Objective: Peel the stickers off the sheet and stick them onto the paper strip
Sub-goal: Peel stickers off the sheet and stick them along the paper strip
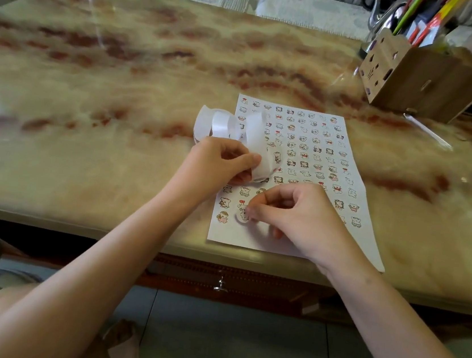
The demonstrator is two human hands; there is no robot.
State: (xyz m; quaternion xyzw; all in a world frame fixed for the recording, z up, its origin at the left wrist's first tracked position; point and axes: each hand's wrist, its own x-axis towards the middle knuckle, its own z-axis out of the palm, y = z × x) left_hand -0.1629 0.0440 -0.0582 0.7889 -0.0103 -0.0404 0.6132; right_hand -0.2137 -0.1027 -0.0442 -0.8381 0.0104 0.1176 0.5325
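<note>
Sticker sheet (305, 163) is lying flat at center frame near the table (122, 75) edge. Right hand (301, 216) is pinching a small sticker (242, 216) at the sheet's lower left corner, fingers curled together. Left hand (219, 162) is gripping the looping white paper strip (229, 126) just above, fingers clamped on it.

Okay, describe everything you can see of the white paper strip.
The paper strip is a long white ribbon, glossy-looking, curled in loose loops. It lies partly on the table, partly over the left edge of the sticker sheet. The left hand grips its near end, where a few stickers seem already stuck.
</note>
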